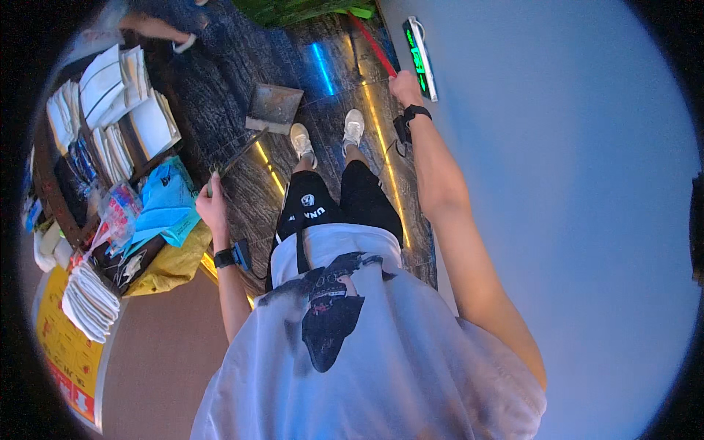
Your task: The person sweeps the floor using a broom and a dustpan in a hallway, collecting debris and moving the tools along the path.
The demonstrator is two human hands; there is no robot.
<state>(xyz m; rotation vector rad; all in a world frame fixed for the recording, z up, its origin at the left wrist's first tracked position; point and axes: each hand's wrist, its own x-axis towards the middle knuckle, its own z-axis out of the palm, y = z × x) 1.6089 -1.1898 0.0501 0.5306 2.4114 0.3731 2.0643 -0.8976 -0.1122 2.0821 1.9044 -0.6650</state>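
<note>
My left hand [213, 207] is closed round the end of a long thin handle, which runs down to a metal dustpan [277, 103] on the dark floor, just ahead of my left shoe. With my arm stretched forward along the wall, my right hand [405, 88] grips the red stick of a broom [374, 45]. Its bright green end shows at the top edge, beside a green mat-like surface [293, 9]. A dark band with a small device sits on each wrist.
On my left stands a rack [48, 180] loaded with stacked white papers or cloths [114, 84], blue packaging [165, 205] and a yellow bag [172, 264]. A pale wall [572, 183] with a lit green sign [419, 59] borders my right. Another person's bare limb [158, 29] shows at the upper left.
</note>
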